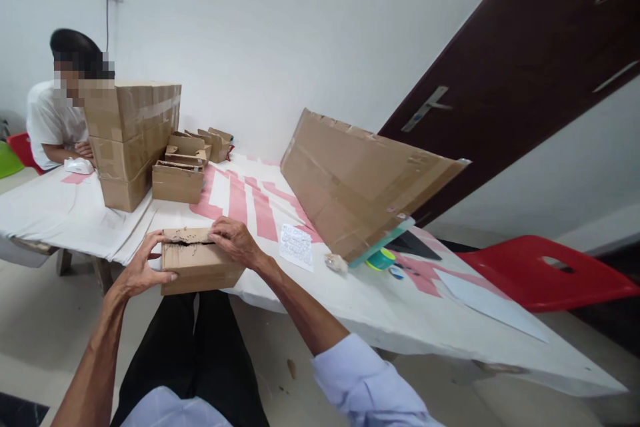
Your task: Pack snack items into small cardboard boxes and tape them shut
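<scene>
A small brown cardboard box [200, 268] sits at the near edge of the white-covered table [350, 293], just above my lap. My left hand [141, 268] grips its left end, thumb on the front face and fingers curled over the top. My right hand [233, 240] lies on the box's top right, fingers pressed down on the closed flaps. Dark specks mark the seam on the top.
A stack of taped cartons [131, 140] and several small folded boxes [179, 179] stand at the far left. A large flattened carton [360, 183] leans across the middle. A paper label sheet [297, 247], tape rolls [381, 259], a red chair [545, 273], a seated person [55, 113].
</scene>
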